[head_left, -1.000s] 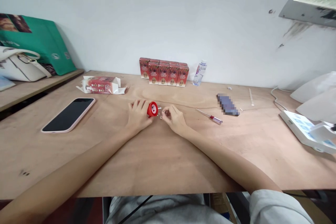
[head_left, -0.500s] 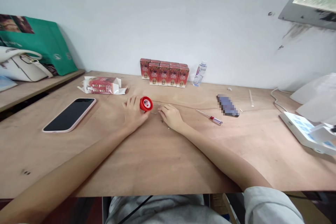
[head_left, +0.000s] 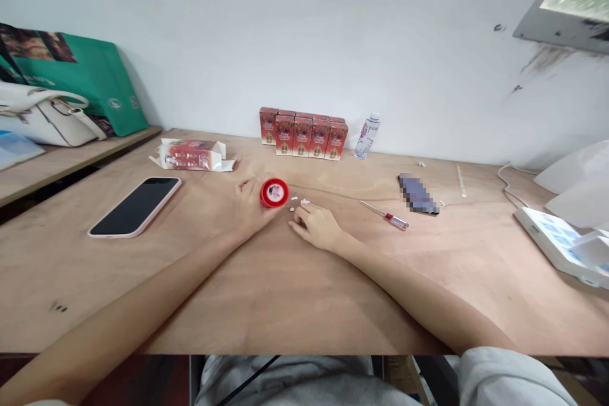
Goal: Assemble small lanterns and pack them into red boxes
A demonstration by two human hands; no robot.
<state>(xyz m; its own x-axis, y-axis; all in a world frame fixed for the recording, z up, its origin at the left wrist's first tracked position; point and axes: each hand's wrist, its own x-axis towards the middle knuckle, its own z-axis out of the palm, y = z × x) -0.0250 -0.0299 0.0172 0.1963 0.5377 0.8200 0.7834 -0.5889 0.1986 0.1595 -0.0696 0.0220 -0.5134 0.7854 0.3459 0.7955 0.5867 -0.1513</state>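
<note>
My left hand [head_left: 250, 208] rests on the wooden table and grips a round red object [head_left: 275, 193] from its left side. A white disc with a small picture sits in the middle of that object, facing up toward me. Close to its right lie a small white piece [head_left: 305, 202] and a smaller one [head_left: 294, 198], with a tiny round bit [head_left: 292, 209] nearer me. Just beside these is my right hand [head_left: 318, 226], its fingers curled and its thumb near the index finger. Whatever it may hold is hidden.
A screwdriver [head_left: 385, 216] and a dark phone [head_left: 417, 194] lie to the right, a pink-edged phone [head_left: 136, 207] to the left. Behind stand several red boxes [head_left: 302, 137], a bottle [head_left: 366, 137] and an opened box [head_left: 193, 155]. A white power strip [head_left: 556, 244] is far right.
The red object has tipped so its disc faces up more. My right hand has drawn slightly back toward me, and small white pieces now show between the hands. The view has shifted a little.
</note>
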